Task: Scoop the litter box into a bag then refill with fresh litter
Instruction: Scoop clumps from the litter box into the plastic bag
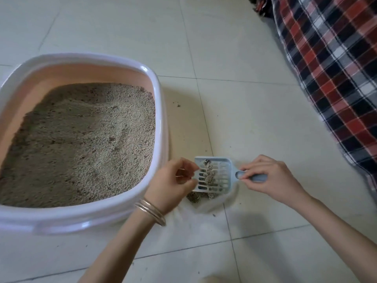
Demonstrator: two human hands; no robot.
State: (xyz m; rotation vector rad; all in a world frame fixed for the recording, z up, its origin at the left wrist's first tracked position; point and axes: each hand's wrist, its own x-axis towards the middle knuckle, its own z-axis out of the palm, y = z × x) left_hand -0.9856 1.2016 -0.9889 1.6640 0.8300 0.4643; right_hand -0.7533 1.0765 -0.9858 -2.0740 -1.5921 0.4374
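Litter box (157, 111) left, full of grey-beige litter (81, 139). Right hand (271, 178) pinches the blue slotted scoop (214, 176) handle, clumps in its tray, over a thin clear bag (204, 205) just right of the box. Left hand (173, 180) pinches the bag's edge.

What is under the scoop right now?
Under the scoop a small pile of litter clumps lies on what looks like a thin clear bag on the floor. The scoop covers the rest of the pile.
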